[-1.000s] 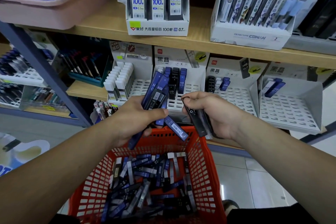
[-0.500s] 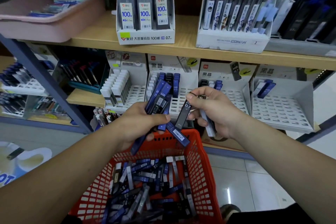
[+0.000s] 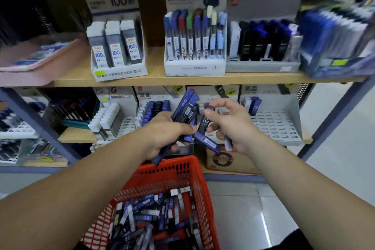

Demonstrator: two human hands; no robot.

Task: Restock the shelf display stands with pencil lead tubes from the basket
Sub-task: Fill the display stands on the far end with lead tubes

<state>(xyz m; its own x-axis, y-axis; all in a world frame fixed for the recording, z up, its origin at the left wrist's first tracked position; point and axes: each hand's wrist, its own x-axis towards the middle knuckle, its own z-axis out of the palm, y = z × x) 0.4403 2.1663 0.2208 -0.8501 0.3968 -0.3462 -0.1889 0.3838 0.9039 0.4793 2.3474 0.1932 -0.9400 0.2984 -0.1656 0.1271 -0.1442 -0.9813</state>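
The person is picking tubes out for placing: the left hand (image 3: 164, 134) is holding a bundle of lead tubes (image 3: 185, 110) in a closed grip above the red basket (image 3: 174, 165), while the right hand (image 3: 233, 126) is pinching one dark tube (image 3: 204, 125). Next, probably, this tube is needing a slot in the matching display stand (image 3: 274, 126).

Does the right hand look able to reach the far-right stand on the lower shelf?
Probably yes: the right hand, pinching a black tube, hovers near the far-right stand; nothing lies between them.
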